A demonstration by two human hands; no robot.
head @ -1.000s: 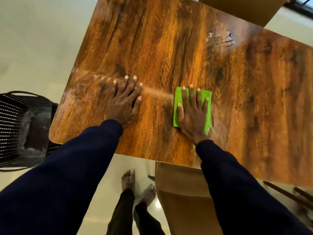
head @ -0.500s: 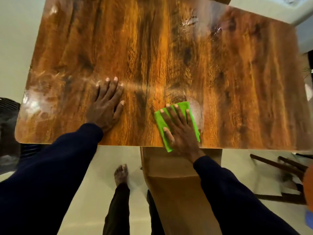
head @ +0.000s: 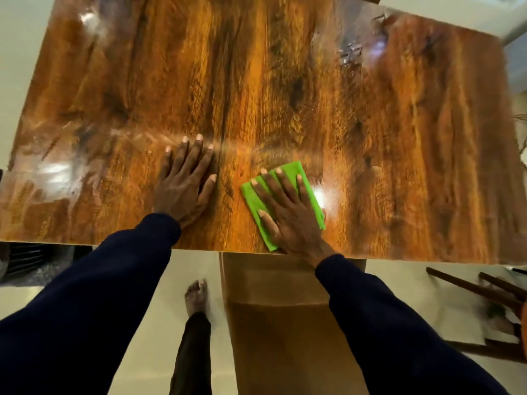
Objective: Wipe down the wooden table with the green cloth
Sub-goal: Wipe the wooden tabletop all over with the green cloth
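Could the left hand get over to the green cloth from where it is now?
Probably yes. The left hand lies flat on the table just beside the green cloth, with only bare wood between them. The right hand covers most of the cloth, though.

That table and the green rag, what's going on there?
A person is wiping a wooden table by hand. The right hand lies flat on a folded green cloth, pressing it to the top near the front edge. The left hand rests flat on the bare wood beside it, apart from the cloth. Shiny streaks show on the surface at the left and the far right.
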